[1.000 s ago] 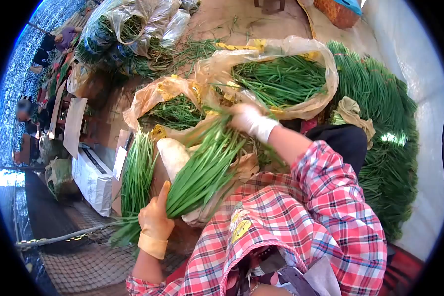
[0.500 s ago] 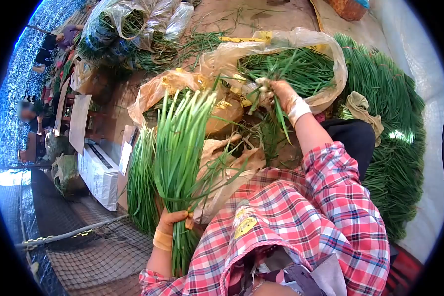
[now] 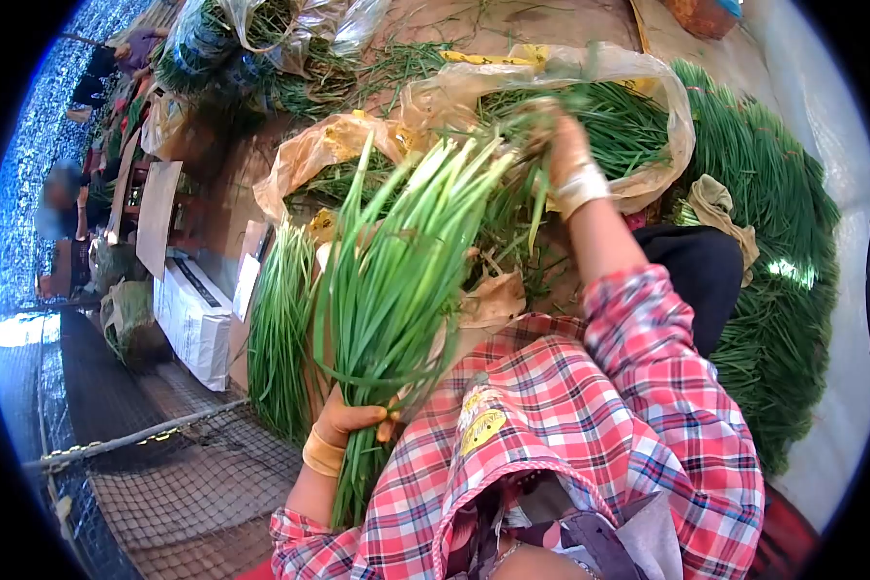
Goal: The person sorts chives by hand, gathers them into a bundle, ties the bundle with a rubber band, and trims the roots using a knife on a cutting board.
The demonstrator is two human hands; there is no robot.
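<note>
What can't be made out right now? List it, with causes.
All in the head view:
Right hand: motion blur obscures its grip.
Left hand: green stalks hide part of its grip.
Brown container: cut off by the top edge.
Far-left person: too small; activity unclear.

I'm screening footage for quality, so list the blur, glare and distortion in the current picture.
Head view: the right hand looks motion-blurred, the left hand crisper; head view: a bright glare patch sits on the stacked greens; head view: strong fisheye distortion, a rounded image with black corners.
</note>
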